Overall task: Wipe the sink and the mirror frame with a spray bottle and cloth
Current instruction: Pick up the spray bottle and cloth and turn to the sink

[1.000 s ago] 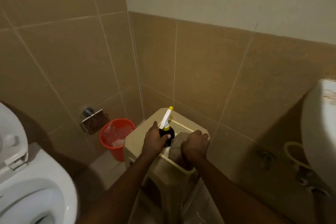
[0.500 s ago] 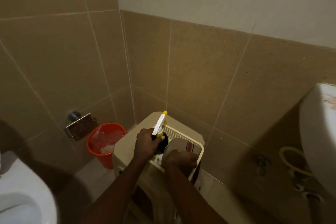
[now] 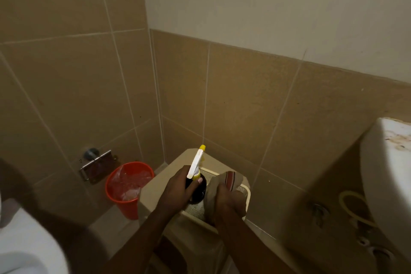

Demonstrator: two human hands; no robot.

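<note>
A dark spray bottle with a white and yellow trigger head stands on a beige plastic stool in the tiled corner. My left hand grips the bottle round its neck. A beige cloth with a red stripe lies bunched on the stool's perforated top beside the bottle. My right hand grips that cloth. The white sink juts in at the right edge, its rim stained brown. No mirror frame shows.
A red bucket with a plastic liner stands on the floor left of the stool. A metal paper holder hangs on the left wall. A white toilet fills the lower left corner. Pipes and a hose run under the sink.
The view has swung right, so less of the toilet shows. My right hand has gathered the cloth more tightly. My left hand stays on the bottle's neck.
</note>
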